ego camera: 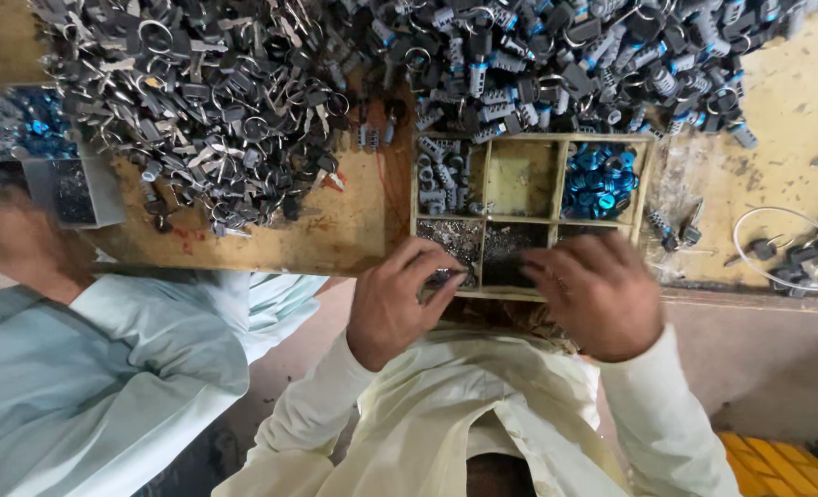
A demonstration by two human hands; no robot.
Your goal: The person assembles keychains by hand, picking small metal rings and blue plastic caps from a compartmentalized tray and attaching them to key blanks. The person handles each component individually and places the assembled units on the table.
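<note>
Two large heaps of grey lock parts lie unsorted beyond the wooden divided tray, suggesting much work remains, while the left hand pinches a small metal piece at the tray's near edge and the blurred right hand hovers with curled fingers, its hold unclear.

small grey metal part | pinched at fingertips | over divided wooden tray front edge | details blurred
</note>
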